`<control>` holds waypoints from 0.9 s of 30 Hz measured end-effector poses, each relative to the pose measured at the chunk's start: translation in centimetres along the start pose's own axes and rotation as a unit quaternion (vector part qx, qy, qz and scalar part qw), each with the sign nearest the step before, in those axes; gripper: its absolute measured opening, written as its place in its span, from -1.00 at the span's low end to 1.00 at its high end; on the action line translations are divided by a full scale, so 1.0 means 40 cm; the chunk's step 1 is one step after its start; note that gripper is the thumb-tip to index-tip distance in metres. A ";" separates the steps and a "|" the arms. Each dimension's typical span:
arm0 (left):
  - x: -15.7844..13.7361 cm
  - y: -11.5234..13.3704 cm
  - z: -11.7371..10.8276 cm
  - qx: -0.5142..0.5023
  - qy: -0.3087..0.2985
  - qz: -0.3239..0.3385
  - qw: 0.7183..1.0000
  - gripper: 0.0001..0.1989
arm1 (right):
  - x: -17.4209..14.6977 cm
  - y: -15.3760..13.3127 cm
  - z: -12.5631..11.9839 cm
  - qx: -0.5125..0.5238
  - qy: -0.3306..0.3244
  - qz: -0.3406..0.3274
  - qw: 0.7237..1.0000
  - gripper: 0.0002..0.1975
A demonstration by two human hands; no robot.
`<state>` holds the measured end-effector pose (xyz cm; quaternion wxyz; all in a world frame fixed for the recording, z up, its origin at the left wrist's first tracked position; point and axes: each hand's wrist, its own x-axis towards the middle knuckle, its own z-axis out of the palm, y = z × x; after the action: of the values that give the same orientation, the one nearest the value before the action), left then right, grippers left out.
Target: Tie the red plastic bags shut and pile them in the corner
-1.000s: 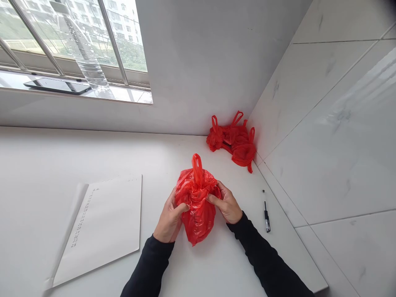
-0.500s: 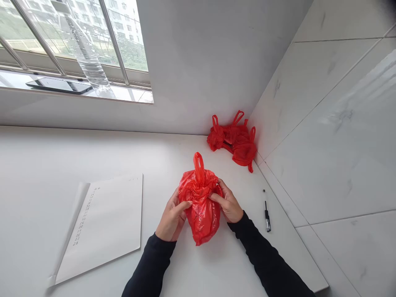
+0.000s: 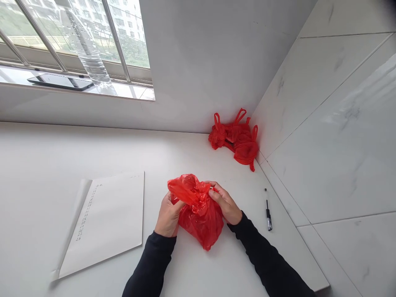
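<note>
A shiny red plastic bag (image 3: 202, 225), crumpled and gathered at its middle, is between my two hands over the white table. My left hand (image 3: 168, 215) grips its left side, with the thumb on the front and the fingers partly hidden by the bag. On the upper right, my right hand (image 3: 226, 202) is closed on the plastic close to the gathered knot, thumb and fingers pinching it. Whatever the bag contains cannot be made out.
More red plastic bags (image 3: 238, 140) lie heaped in the table's far right corner. A pen (image 3: 268, 212) is on the right, an open notebook (image 3: 114, 218) on the left. On the windowsill are a water bottle (image 3: 97, 70) and a dark flat tablet (image 3: 62, 81).
The bag has been turned and tipped between my hands: its handle loop, upright before, no longer shows, and a fold of plastic now spreads to the upper left. My right hand has shifted slightly on it.
</note>
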<state>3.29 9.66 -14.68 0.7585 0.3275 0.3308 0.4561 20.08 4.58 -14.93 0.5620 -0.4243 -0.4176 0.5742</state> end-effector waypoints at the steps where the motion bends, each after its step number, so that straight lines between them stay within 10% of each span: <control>1: -0.001 0.001 0.000 0.003 -0.004 -0.001 1.000 -0.49 | 0.000 0.000 0.001 -0.012 -0.002 -0.004 1.000 -0.72; 10: -0.011 0.008 0.008 0.023 -0.029 0.017 0.999 -0.40 | 0.002 0.011 -0.001 -0.030 0.016 -0.006 0.999 -0.76; 18: 0.000 -0.005 -0.008 0.008 -0.101 -0.022 0.995 -0.43 | 0.022 0.035 -0.022 0.153 0.139 -0.004 0.978 -0.75; 27: 0.004 -0.015 -0.005 0.026 -0.072 -0.019 0.997 -0.59 | 0.008 0.007 -0.003 0.092 0.059 0.006 0.994 -0.61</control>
<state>3.49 9.62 -15.30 0.7801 0.3723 0.2935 0.4084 20.13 4.91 -15.23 0.6190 -0.4066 -0.3263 0.5874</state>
